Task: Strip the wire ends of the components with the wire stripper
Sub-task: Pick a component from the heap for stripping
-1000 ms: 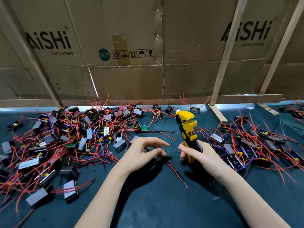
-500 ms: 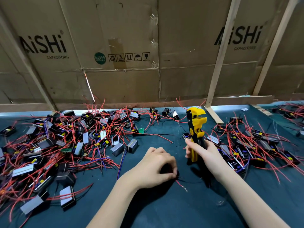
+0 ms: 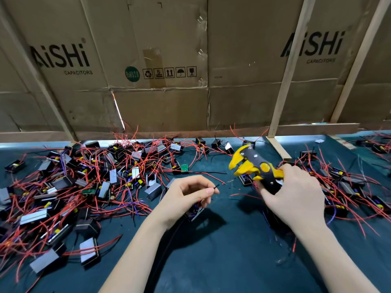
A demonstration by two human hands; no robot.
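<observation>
My left hand (image 3: 186, 195) pinches a thin, floppy black wire (image 3: 216, 186) near its tip, my right hand (image 3: 296, 193) grips the rigid wire stripper (image 3: 254, 168) by its handles.

Wire stripper (image 3: 255, 166) was moulded plastic, yellow and black, faintly glossy; table cover (image 3: 211, 261) looked like matt dark teal cloth, possibly felt; backing wall (image 3: 160, 102) was creased brown cardboard, printed, braced by bare wooden battens (image 3: 289, 66); components (image 3: 88, 250) showed dull grey faces, apparently metal; wires (image 3: 95, 247) wore smooth red insulation.
</observation>
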